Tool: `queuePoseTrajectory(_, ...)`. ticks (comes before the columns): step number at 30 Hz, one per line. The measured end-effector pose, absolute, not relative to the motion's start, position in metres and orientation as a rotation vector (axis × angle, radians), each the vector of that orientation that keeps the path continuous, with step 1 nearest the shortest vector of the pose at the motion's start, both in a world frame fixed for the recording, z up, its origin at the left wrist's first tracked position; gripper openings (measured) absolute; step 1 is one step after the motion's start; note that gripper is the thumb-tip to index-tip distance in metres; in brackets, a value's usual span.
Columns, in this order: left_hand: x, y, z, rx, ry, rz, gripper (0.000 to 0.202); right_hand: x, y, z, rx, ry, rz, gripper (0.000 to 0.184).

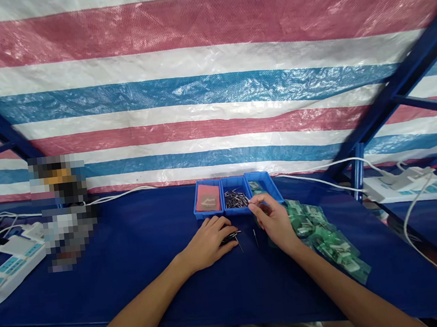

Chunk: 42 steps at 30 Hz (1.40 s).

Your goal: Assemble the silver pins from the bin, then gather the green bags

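A cluster of short dark metal pins (232, 236) was held under the fingertips of the left hand (208, 243), which lay palm down and curled loosely on the blue table (134, 255); the pins were thin, dark and glossy, their ends sticking out at the hand's 3 o'clock. Two more loose pins (255, 236) lay on the cloth between the hands, slim and nearly upright in the view. The right hand (274, 221) was raised just off the table with thumb and forefinger pinched together at its 11 o'clock; whether anything was gripped there could not be told. At 12 o'clock from the hands three small blue bins stood side by side: the left bin (207, 199) held a reddish pad, the middle bin (236, 199) a heap of the same dark pins, the right bin (264, 183) green packets. A pile of green bags (330, 240) was spread at 3 o'clock of the right hand, touching it.
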State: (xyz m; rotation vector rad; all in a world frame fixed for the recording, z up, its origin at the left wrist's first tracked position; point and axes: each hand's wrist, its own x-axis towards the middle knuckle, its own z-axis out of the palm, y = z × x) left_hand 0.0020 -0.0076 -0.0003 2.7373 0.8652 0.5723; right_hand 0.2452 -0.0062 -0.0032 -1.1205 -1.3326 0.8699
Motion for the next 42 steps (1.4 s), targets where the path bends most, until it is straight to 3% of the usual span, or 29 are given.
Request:
queuePoseTrajectory(6, 0.0015, -0.0074, -0.0013, 2.721, 0.861, 0.562, 0.034, 0.242, -0.0118, 0.0013, -1.132, -1.515, 0.629, 0.017)
queuePoseTrajectory(14, 0.0012, -0.0073, -0.0006, 2.709, 0.856, 0.55, 0.034, 0.2422, -0.0085, -0.0028, -1.05, -1.298, 1.079, 0.032)
queuePoseTrajectory(23, 0.0015, -0.0062, -0.0011, 2.701, 0.859, 0.53, 0.033, 0.2424, -0.0091, 0.0026, -0.969, -1.176, 1.214, 0.031)
queuePoseTrajectory(36, 0.0018, -0.0058, -0.0005, 2.703, 0.856, 0.534, 0.033, 0.2401, -0.0126, -0.0032, -1.025, -1.295, 1.022, 0.027)
queuePoseTrajectory(42, 0.0022, -0.0066, 0.0004, 2.71, 0.868, 0.535, 0.033, 0.2425, -0.0141, -0.0022, -1.109, -1.47, 0.716, 0.018)
